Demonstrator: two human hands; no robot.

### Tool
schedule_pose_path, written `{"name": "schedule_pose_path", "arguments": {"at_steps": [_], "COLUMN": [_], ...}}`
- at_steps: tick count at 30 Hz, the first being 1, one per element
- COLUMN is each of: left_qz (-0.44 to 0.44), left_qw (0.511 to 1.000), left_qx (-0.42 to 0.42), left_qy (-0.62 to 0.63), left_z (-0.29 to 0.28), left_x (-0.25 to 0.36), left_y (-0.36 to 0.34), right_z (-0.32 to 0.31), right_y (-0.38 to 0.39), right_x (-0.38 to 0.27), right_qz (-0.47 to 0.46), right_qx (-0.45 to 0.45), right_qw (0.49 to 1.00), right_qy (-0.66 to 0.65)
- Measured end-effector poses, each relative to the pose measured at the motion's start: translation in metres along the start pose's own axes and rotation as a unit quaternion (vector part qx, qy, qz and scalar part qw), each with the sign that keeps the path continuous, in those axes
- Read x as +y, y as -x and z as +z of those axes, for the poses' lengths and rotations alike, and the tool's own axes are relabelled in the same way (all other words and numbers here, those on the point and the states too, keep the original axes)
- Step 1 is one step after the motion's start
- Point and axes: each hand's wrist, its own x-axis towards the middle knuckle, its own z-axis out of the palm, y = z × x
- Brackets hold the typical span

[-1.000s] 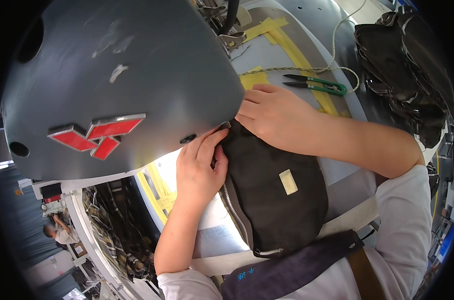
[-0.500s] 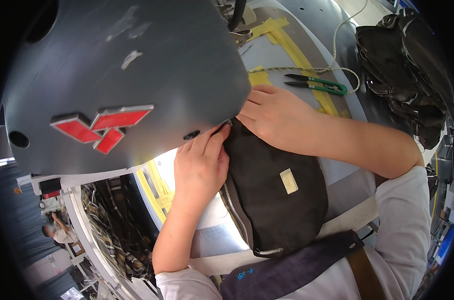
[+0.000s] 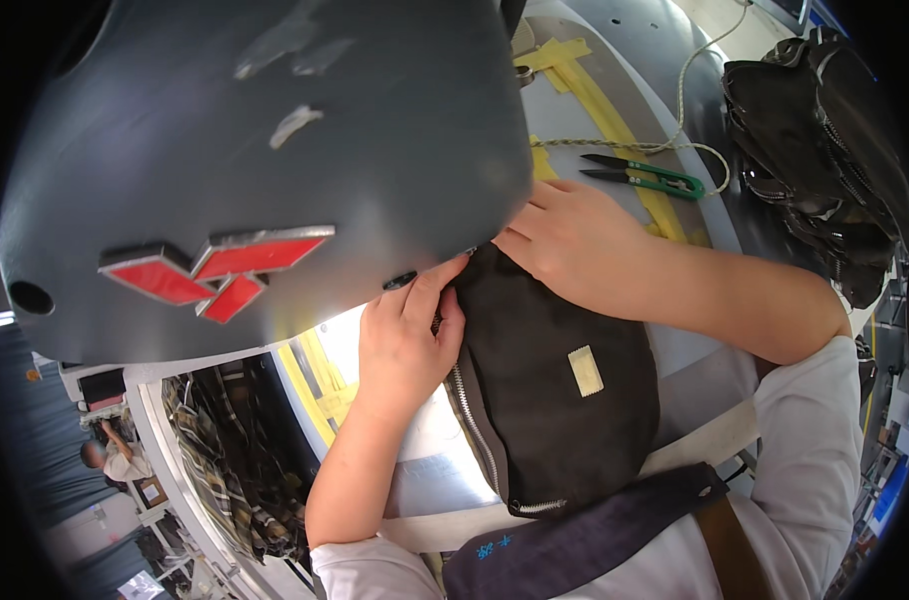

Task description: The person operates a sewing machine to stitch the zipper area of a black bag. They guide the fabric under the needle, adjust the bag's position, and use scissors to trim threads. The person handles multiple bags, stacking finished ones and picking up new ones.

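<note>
A black fabric pouch (image 3: 560, 385) with a zipper and a small beige label lies on the grey machine table (image 3: 695, 370). My left hand (image 3: 407, 340) grips the pouch's upper left edge by the zipper. My right hand (image 3: 575, 235) presses on the pouch's top edge, where it slips under the big dark grey machine head (image 3: 275, 150). The point where the pouch meets the machine is hidden under that head.
Green thread snips (image 3: 647, 176) on a cord lie beyond my right hand on yellow tape strips. A pile of black bags (image 3: 820, 150) sits at the far right. Plaid cloth (image 3: 225, 450) hangs below the table at left. Another person (image 3: 115, 460) sits far off at lower left.
Both hands stay on the pouch's top edge; the left hand's fingers have crept slightly toward the machine head. The view has shifted a little.
</note>
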Motion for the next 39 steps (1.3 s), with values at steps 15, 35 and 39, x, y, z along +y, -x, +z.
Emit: {"name": "schedule_pose_path", "arguments": {"at_steps": [15,35,39], "left_qz": [0.006,-0.225,-0.184], "left_qw": [1.000,0.821,0.807], "left_qx": [0.005,-0.266,-0.299], "left_qy": [-0.001,0.453,0.475], "left_z": [0.002,-0.039,-0.042], "left_x": [-0.001,0.004,-0.001], "left_y": [0.000,0.011,0.019], "right_z": [0.001,-0.034,-0.041], "right_y": [0.000,0.018,0.029], "right_x": [0.002,-0.003,-0.020], "right_qz": [0.004,0.264,0.258], "right_qx": [0.015,-0.250,-0.241], "right_qw": [1.000,0.637,0.582], "right_qy": [-0.007,-0.680,-0.732]}}
